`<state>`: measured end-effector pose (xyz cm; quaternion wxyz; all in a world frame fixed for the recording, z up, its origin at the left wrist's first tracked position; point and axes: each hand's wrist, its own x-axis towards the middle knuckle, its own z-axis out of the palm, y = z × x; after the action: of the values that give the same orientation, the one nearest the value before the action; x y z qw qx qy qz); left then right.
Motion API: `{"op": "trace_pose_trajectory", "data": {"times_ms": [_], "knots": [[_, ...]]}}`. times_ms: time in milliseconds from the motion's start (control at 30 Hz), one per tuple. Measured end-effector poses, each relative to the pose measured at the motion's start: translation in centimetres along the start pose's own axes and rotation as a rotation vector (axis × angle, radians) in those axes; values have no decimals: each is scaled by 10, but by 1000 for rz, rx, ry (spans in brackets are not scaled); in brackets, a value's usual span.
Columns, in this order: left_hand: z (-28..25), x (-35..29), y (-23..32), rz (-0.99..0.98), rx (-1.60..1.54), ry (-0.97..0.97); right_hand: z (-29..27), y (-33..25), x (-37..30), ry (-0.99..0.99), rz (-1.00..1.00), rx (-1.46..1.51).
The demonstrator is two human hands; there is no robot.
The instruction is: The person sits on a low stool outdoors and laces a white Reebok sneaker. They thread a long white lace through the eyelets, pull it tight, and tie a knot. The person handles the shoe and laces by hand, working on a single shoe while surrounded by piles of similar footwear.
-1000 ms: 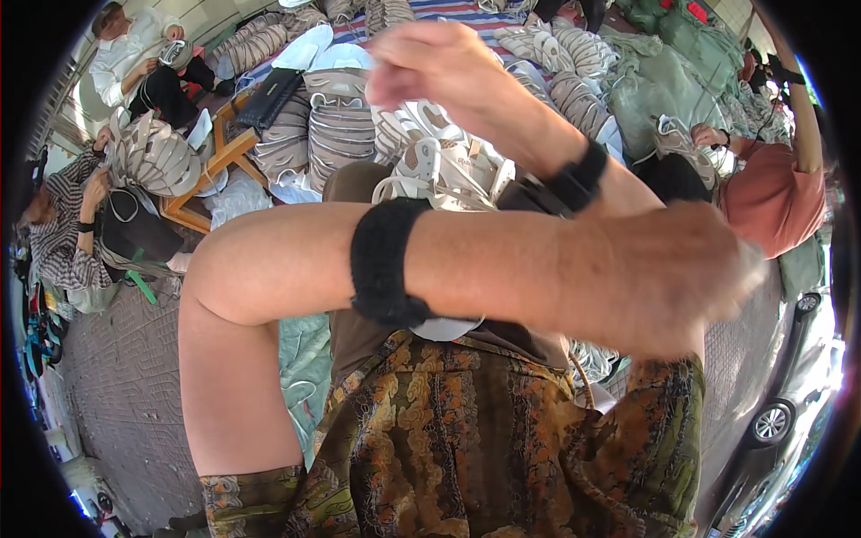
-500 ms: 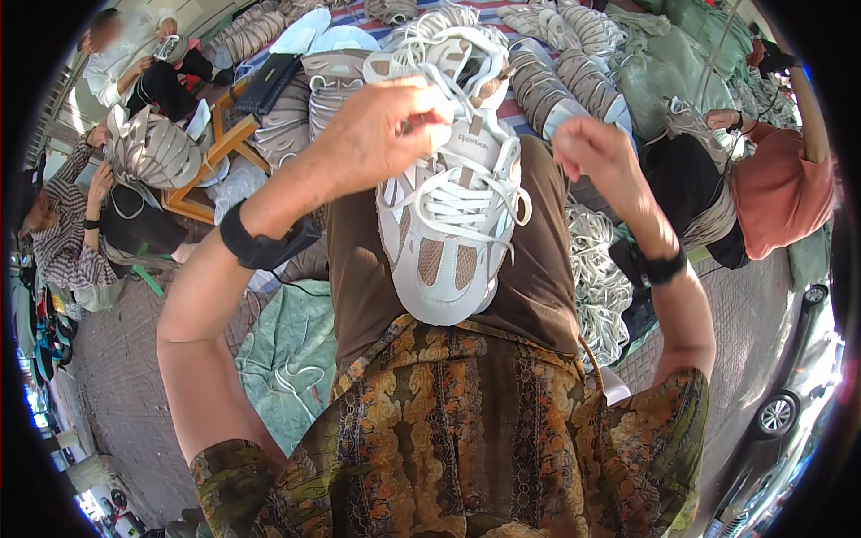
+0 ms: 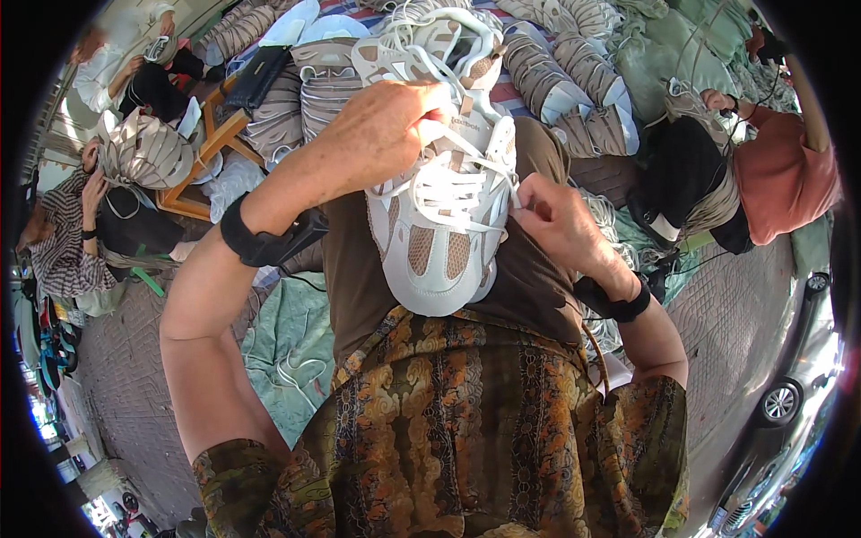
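Note:
On my lap lies a white and beige sneaker, toe pointing toward me, with white laces crossing its front. My left hand is closed at the upper left of the tongue, and a lace runs from its fingertips across the shoe. Low at the shoe's right side, my right hand pinches a lace by the eyelet edge. Just beyond the tongue, a second sneaker of the same kind shows, partly hidden behind the first.
Stacked beige shoe uppers lie ahead on a striped sheet. A heap of white laces is beside my right leg, a green cloth beside my left. A wooden stool frame stands ahead left. Co-workers sit on both sides.
My right hand has come down and inward to the shoe's right side and now pinches a lace. My left hand stays near the tongue, with a lace now stretched from it.

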<state>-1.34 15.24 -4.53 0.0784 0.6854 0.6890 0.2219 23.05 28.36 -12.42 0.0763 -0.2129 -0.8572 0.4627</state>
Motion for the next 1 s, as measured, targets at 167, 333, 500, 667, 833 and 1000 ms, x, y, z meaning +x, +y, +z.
{"op": "trace_pose_trajectory", "data": {"times_ms": [167, 333, 500, 667, 833, 1000], "knots": [[0, -2, -7, -29, -34, 23, -16, 3, -1, 123, -29, 164], [-22, -23, -27, -233, -77, -20, -12, -7, -12, 325, -130, -219], [-41, -59, -54, -297, -264, 58, 1, -17, -4, 339, -220, -91], [-85, -116, -111, -419, -242, 102, 10, -27, 5, 109, -303, 84], [-93, -143, -97, -446, -536, 161, 13, -29, 18, 170, -227, 351], [-114, -162, -69, -265, -1012, 278, 15, -29, 23, 127, -293, 507]]}}
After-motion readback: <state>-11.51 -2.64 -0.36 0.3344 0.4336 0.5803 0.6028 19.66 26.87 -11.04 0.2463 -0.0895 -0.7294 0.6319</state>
